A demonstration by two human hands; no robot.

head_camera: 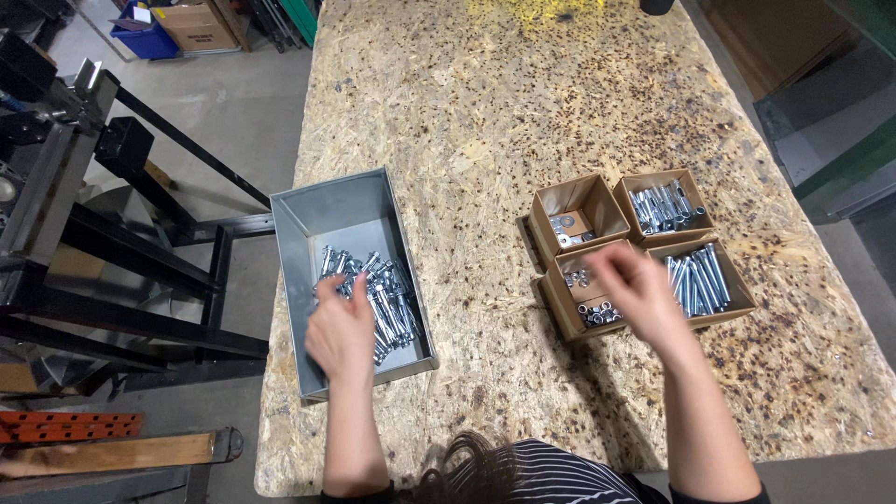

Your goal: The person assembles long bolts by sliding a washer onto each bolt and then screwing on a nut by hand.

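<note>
My left hand (341, 327) hovers over a grey metal tray (291, 210) that holds several shiny assembled bolts (387, 294); its fingers are curled, and whether they grip a bolt is hidden. My right hand (639, 289) is blurred, fingers spread, above a small cardboard box of nuts (597, 313). Next to that box stand three more cardboard boxes: one with washers (571, 227), one with short metal sleeves (661, 207), one with long bolts (698, 280).
The chipboard table (523, 112) reaches far back, with yellow paint marks at its far edge. A black steel frame (140, 271) stands left of the table. A blue bin (145, 37) and a cardboard box (198, 23) are on the floor at the far left.
</note>
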